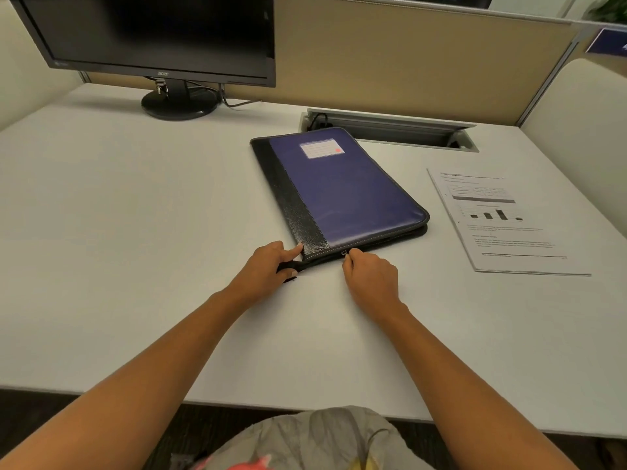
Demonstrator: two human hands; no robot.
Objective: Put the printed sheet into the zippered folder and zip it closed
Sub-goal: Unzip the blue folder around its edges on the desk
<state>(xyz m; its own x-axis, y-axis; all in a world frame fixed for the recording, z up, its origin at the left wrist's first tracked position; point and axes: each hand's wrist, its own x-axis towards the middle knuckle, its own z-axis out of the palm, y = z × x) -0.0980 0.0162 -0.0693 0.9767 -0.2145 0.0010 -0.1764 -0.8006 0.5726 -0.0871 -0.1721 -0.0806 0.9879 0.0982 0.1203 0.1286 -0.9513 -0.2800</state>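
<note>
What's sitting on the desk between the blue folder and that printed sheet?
Nothing: only bare white desk separates the folder from the sheet, in the head view.

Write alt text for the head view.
On a white desk, the left hand grips a black tab at the near corner of the folder while the right hand pinches its zipper pull. The sheet lies on the desk right of the folder, apart from it; a dark monitor stands behind.

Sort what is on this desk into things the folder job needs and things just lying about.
Needed: zippered folder; zipper pull; printed sheet, lying right of the folder; left hand, gripping the folder's near corner; right hand, pinching the pull.

Lying about: monitor; cable hatch in the desk; partition behind.
</note>
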